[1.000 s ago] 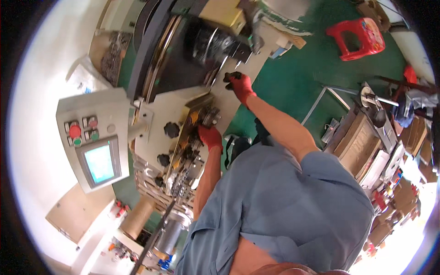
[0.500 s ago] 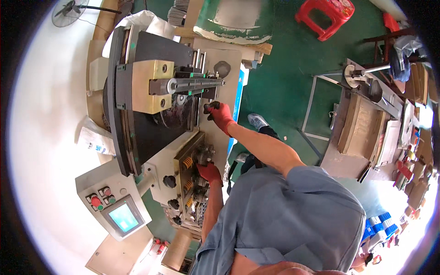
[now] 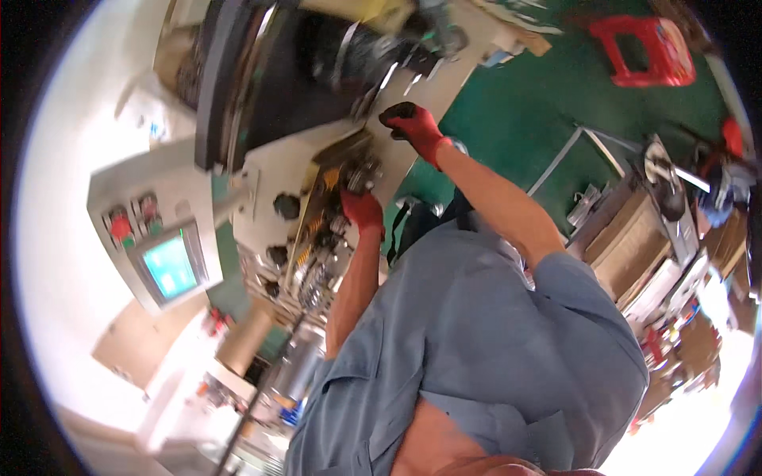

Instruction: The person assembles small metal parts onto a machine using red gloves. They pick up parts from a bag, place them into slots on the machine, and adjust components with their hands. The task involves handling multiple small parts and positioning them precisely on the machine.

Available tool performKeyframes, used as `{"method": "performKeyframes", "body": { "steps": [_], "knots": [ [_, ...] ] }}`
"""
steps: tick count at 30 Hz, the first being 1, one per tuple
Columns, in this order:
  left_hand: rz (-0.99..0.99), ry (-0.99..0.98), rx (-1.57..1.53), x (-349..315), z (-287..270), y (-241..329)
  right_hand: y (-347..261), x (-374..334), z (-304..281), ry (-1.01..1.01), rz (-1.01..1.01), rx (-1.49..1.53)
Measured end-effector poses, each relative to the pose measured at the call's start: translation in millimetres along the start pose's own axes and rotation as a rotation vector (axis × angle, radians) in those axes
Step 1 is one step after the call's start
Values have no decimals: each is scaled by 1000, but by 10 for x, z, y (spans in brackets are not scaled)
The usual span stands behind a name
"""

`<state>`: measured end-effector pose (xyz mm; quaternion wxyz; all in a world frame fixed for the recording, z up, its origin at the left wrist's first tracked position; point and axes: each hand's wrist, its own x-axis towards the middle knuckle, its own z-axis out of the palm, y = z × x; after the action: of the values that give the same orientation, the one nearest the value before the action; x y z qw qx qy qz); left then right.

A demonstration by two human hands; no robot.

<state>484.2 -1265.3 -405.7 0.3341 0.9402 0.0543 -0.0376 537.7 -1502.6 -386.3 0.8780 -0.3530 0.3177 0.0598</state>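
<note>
Both hands wear red gloves with dark palms. My left hand (image 3: 363, 213) is up against the roller assembly (image 3: 361, 170) on the machine's front; its fingertips are blurred among the metal parts, and I cannot see whether they grip. Farther forward and to the right, my right hand (image 3: 414, 131) is raised near the edge of the machine's pale bed (image 3: 397, 163). Its fingers are curled closed, and what they hold, if anything, is hidden. Ahead of the hands lies the dark machine plate (image 3: 286, 99). Springs and black knobs (image 3: 286, 206) line the roller assembly's left side.
On the left, a grey control box (image 3: 155, 226) carries a lit screen and push buttons. A red plastic stool (image 3: 643, 51) stands on the green floor at far right. To the right is a bench with cardboard (image 3: 627, 246) on it. A brown roll (image 3: 244, 337) sits lower left.
The view has swung, shifting the machine up and the control box left and up; the picture is smeared. My left hand stays at the rollers. My right hand is still curled closed near the bed's edge.
</note>
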Motion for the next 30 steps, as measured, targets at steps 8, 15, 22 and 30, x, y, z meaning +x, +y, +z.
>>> {"method": "performKeyframes", "body": {
  "steps": [8,15,22,30],
  "knots": [
    [-74,110,210,-60,91,308,714,-176,248,-97,-45,-481],
    [-183,121,45,-206,-28,627,634,-181,203,-99,47,-433],
    [-359,152,-553,-770,-12,558,466,-257,291,-103,62,-595],
    [-778,161,-1560,-395,240,325,458,-74,62,-54,43,-753]
  ]
}}
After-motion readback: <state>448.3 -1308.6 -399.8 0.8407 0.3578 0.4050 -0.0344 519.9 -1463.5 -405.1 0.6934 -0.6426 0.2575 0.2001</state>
